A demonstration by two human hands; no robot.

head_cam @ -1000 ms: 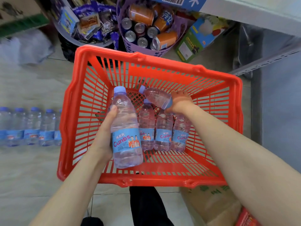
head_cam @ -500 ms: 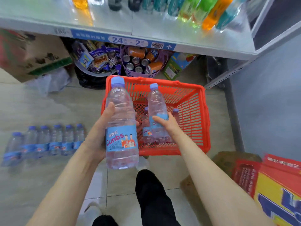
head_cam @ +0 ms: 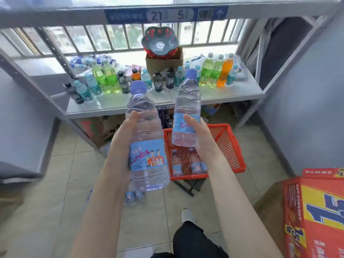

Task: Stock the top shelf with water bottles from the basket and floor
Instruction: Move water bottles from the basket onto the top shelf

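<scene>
Fingers (head_cam: pixel 133 117) of left hand (head_cam: pixel 121 146): curled round upright Cunbs water bottle (head_cam: pixel 147 157). Right hand (head_cam: pixel 202 136): clamped on second water bottle (head_cam: pixel 187 101), at 1 o'clock from the first. Red basket (head_cam: pixel 230 146), at 5 o'clock from that, holds spare bottles (head_cam: pixel 186 164).

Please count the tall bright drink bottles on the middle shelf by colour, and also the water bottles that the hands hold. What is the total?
Green bottles: 4
Orange bottle: 1
Water bottles held: 2, one in the left hand, one in the right hand
Total: 7
</scene>
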